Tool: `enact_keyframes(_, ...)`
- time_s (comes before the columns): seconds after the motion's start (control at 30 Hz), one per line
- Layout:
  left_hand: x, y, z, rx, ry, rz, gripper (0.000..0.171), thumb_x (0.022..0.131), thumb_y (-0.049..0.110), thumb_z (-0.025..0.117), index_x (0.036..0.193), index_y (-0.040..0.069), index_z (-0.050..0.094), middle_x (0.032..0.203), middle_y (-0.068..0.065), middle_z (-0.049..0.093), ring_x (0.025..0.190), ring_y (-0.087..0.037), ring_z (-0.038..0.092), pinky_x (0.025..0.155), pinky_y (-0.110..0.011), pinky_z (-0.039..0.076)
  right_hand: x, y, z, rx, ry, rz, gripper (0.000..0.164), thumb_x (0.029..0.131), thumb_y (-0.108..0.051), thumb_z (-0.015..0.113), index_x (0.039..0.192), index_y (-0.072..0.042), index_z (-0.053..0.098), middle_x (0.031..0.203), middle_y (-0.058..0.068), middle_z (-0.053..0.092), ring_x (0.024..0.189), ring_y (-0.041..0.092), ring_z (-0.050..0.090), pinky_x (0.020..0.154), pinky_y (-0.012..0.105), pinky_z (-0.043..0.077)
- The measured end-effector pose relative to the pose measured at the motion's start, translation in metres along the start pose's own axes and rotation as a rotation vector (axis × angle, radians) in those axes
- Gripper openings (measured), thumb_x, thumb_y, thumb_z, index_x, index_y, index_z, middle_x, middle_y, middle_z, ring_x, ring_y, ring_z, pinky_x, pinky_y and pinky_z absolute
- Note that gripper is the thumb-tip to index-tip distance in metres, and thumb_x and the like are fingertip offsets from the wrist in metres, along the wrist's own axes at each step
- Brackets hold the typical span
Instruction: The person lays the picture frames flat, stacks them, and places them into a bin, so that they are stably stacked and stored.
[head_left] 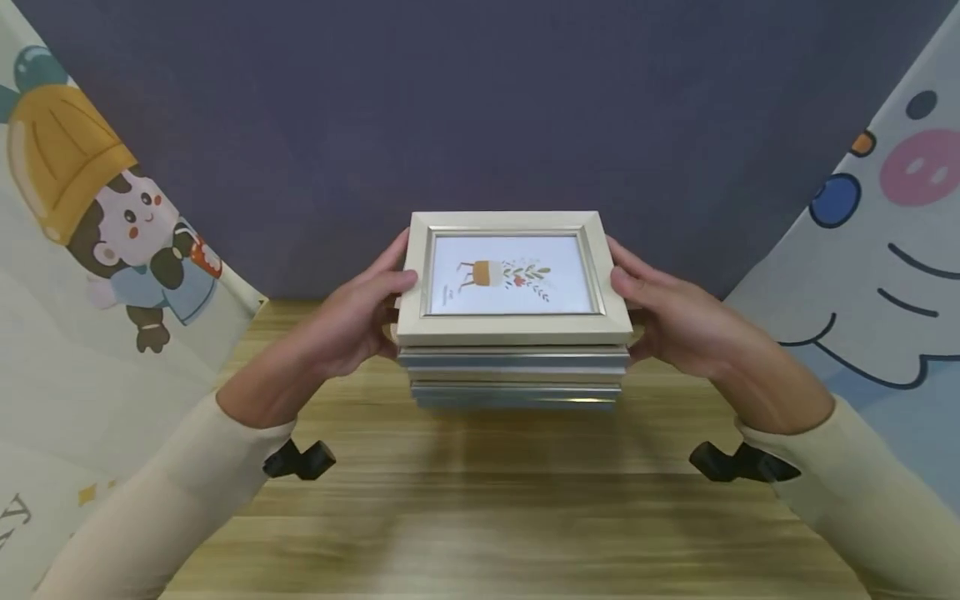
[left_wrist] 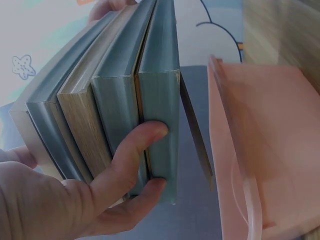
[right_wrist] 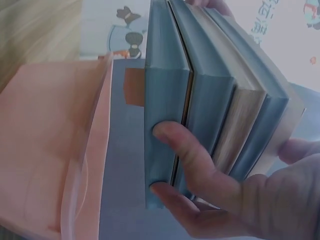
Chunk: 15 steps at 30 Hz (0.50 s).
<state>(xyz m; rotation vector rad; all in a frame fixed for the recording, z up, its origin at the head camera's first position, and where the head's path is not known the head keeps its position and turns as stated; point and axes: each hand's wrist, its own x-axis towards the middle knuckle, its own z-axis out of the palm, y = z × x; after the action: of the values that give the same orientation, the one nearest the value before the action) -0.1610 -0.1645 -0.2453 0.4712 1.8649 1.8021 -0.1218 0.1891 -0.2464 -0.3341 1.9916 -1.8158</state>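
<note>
A stack of several picture frames (head_left: 513,332) is held up between both hands, lying flat. The top frame (head_left: 615,312) is cream with a silver inner edge, around a print (head_left: 510,275) of flowers and leaves. Blue-grey and light wood-toned frames show below it in both wrist views. My left hand (head_left: 356,312) grips the stack's left end, its thumb on the top frame. On the right end my right hand (head_left: 671,312) grips likewise. Fingertips of both hands press the bottom blue-grey frame (left_wrist: 159,95). A thin brown flap (left_wrist: 196,135) juts from its underside.
A pink open container (left_wrist: 280,115) appears near the underside of the stack in both wrist views. The tabletop (head_left: 480,517) is wood-grained, with a dark blue backdrop (head_left: 495,100) behind. Cartoon-printed cloths (head_left: 112,350) hang on both sides.
</note>
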Motion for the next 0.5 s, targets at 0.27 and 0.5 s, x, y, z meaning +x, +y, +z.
enact_keyframes(0.27, 0.025, 0.001, -0.009, 0.018, 0.030, -0.049, 0.061, 0.109, 0.037, 0.031, 0.154, 0.063, -0.002, 0.151, -0.024, 0.031, 0.113, -0.037, 0.048, 0.068, -0.048, 0.057, 0.026, 0.003, -0.015, 0.042, 0.007, 0.022, 0.062, 0.106, -0.050, 0.038, 0.156, -0.059, 0.003, 0.165, 0.015, 0.007, 0.133, 0.041, 0.027, 0.082, 0.053, 0.054)
enact_keyframes(0.5, 0.047, 0.005, -0.020, 0.023, 0.024, -0.024, 0.058, 0.109, 0.039, 0.029, 0.154, 0.062, 0.001, 0.131, -0.022, 0.046, 0.095, -0.031, 0.055, 0.051, -0.042, 0.054, 0.046, 0.001, -0.031, 0.050, 0.002, 0.000, 0.059, 0.105, -0.051, 0.037, 0.156, -0.060, 0.008, 0.144, 0.018, 0.031, 0.107, 0.033, 0.050, 0.063, 0.048, 0.056)
